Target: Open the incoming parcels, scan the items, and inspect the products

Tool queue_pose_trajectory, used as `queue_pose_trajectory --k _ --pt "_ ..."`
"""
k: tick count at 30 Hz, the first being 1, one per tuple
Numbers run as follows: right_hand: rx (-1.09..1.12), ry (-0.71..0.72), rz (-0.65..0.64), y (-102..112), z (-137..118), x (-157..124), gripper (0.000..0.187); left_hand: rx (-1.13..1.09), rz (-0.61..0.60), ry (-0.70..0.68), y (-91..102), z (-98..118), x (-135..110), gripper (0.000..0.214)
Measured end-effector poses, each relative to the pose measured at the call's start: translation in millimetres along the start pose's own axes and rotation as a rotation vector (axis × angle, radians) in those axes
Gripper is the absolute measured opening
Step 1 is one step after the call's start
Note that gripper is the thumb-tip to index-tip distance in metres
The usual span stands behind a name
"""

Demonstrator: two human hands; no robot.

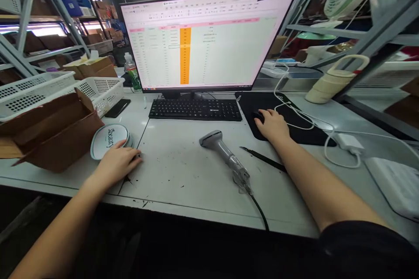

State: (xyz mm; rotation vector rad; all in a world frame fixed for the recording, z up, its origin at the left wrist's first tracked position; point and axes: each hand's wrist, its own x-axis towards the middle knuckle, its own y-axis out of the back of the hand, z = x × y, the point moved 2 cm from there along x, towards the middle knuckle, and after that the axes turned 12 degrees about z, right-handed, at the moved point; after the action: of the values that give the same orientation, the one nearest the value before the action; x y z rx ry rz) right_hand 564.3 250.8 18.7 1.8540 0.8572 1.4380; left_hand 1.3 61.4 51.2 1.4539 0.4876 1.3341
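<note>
My right hand [273, 125] rests on a black computer mouse [258, 116], its fingers curved over it on the black mouse pad [253, 102]. At the left my left hand [118, 162] lies with its fingers apart. Its fingertips reach the edge of a round white tub [109, 138] with dark lettering on the lid, and the thumb side lies on the desk. Between both hands a grey barcode scanner [224, 150] in clear wrap lies with its cable toward me. A slim black knife or pen-like tool [263, 159] lies beside my right forearm.
A monitor [157, 61] showing a spreadsheet stands behind a black keyboard [195, 109]. An open cardboard box [62, 133], white baskets [109, 87] and a phone [118, 108] are at the left. White cables [310, 124], a cream cup [327, 85] and a white device [396, 183] occupy the right.
</note>
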Motion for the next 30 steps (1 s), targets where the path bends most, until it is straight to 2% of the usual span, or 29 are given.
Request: queue_pose_trajectory --k 3,7,10,13,15,19,24,30 --pt "0.005 0.007 0.000 -2.9 0.9 -0.1 0.054 -0.054 0.039 0.021 2.5 -0.8 15.7 0.034" --pt "0.001 0.009 0.009 -2.1 -0.8 -0.8 0.053 -0.292 0.078 0.062 -11.4 24.4 50.7 0.034" --pt "-0.006 0.017 0.029 0.6 -2.2 -2.1 0.051 -0.476 0.101 0.131 -30.2 40.6 81.6 0.031" --pt "-0.028 0.011 0.027 2.8 -3.0 -2.8 0.051 -0.615 0.065 0.237 -52.7 50.2 112.0 0.028" --pt "-0.039 0.014 0.021 3.6 -3.4 -2.8 0.052 -0.669 0.059 0.317 -68.3 52.2 131.1 0.025" --pt "-0.049 0.016 0.014 4.2 -3.1 -1.9 0.053 -0.681 0.145 0.442 -97.8 43.7 162.9 0.028" --pt "-0.056 0.013 0.005 3.6 -0.9 -1.0 0.052 -0.680 0.264 0.531 -121.8 27.4 178.1 0.029" --pt "-0.056 0.005 0.017 2.0 0.7 -1.1 0.051 -0.725 0.327 0.544 -130.8 22.8 173.4 0.026"
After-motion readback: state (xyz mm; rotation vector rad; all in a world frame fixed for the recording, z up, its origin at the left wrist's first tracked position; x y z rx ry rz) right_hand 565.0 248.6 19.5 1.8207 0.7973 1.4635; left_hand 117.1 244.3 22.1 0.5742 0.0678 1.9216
